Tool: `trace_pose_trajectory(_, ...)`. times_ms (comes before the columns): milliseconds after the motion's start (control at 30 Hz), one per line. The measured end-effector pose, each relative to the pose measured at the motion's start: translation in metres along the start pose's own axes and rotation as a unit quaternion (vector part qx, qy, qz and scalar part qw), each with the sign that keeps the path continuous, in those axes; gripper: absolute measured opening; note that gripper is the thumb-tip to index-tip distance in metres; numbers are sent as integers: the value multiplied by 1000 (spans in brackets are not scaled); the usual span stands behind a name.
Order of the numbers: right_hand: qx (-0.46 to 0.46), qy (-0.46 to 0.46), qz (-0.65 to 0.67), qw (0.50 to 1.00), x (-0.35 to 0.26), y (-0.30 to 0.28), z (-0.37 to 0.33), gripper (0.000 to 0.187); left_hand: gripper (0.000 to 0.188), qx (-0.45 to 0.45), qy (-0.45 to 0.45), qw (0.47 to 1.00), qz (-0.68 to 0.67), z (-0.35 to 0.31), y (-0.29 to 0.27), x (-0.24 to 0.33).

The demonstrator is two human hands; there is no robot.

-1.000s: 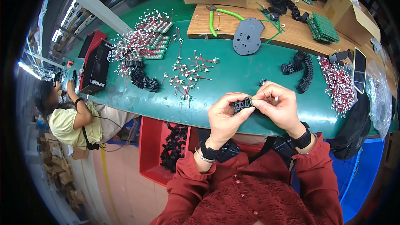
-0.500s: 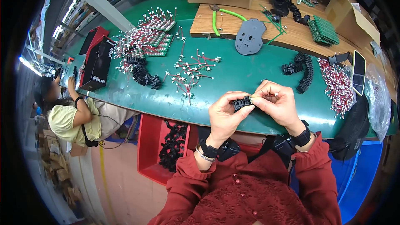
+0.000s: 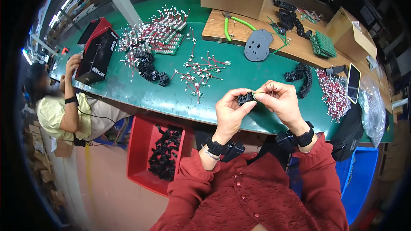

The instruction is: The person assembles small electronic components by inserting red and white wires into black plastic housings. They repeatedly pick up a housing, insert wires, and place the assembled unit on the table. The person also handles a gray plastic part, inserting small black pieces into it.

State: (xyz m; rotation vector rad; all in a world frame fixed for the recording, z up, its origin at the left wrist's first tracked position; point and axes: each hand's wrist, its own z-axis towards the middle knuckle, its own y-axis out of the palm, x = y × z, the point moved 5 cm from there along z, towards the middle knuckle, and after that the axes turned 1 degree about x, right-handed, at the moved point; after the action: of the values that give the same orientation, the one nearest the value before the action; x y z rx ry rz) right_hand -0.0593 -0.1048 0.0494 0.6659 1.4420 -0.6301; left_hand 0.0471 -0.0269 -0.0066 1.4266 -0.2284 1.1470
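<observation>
My left hand (image 3: 230, 112) pinches a short black plastic block (image 3: 245, 99) with slots along its face, between thumb and fingertips, above the table's near edge. Against the block's right end, my right hand (image 3: 280, 105) is closed with thumb and forefinger around a thin wire (image 3: 259, 93); its far end is hidden by the fingers. Beyond my hands lie loose red-and-white wires with small white connectors (image 3: 201, 73). A curved row of black plastic blocks (image 3: 147, 68) rests left of them, and another black row (image 3: 305, 83) curves to the right.
Green boards with wired connectors (image 3: 169, 42) are piled at the far left beside a black-and-red box (image 3: 98, 57). Green-handled pliers (image 3: 227, 28) and a grey plate (image 3: 258, 46) lie farther back. A wire heap (image 3: 332, 94) and phone (image 3: 353, 83) are right; a red bin (image 3: 139, 145) stands below; a co-worker (image 3: 58, 111) sits left.
The view has shifted a little. My right fingers have changed position at the block's end, and the white connector by them no longer shows. The co-worker's hand has risen beside the box.
</observation>
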Motion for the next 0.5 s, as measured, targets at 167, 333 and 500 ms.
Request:
trace_pose_trajectory(167, -25, 54, 78, 995, -11, 3, 4, 12, 30, -12, 52, 999, -6, -4, -3, 4)
trace_pose_trajectory(333, -50, 48, -9, 998, -19, 4, 13, 11, 31, 5, 44, 997, -63, -1, -3, 6)
trace_pose_trajectory(500, -27, -76, -121, 989, -33, 14, 11, 8, 32, 3, 19, 992, -128, 0, -5, 6)
